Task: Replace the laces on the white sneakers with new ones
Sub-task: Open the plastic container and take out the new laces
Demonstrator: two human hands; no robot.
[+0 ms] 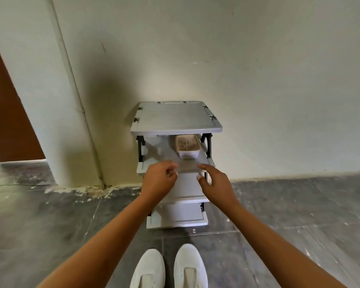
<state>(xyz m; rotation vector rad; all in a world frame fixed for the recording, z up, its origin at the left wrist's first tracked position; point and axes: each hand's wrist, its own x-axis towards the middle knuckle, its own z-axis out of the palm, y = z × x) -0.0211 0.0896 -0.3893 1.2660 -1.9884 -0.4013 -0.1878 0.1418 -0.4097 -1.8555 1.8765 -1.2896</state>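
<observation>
Sneakers near, hands up at the shelf: the fetch step, I'd judge.
White sneakers [190,262] sit side by side on the floor at the near edge, toes toward the grey shelf unit [176,119]. Left hand [160,178]: fingers curled, thumb near forefinger; can't tell if it pinches anything. Right hand [215,181]: half open, forefinger and thumb apart, nothing visibly held. Both are at the front lip of the second tier, and blur hides the gap between them. No new laces visible. Try the tub [187,145] at back right of that tier; its brownish contents are unclear. The top tier overhangs it, so reach in low. Beyond: wall pipe [75,90], brown door [6,113] far left.
</observation>
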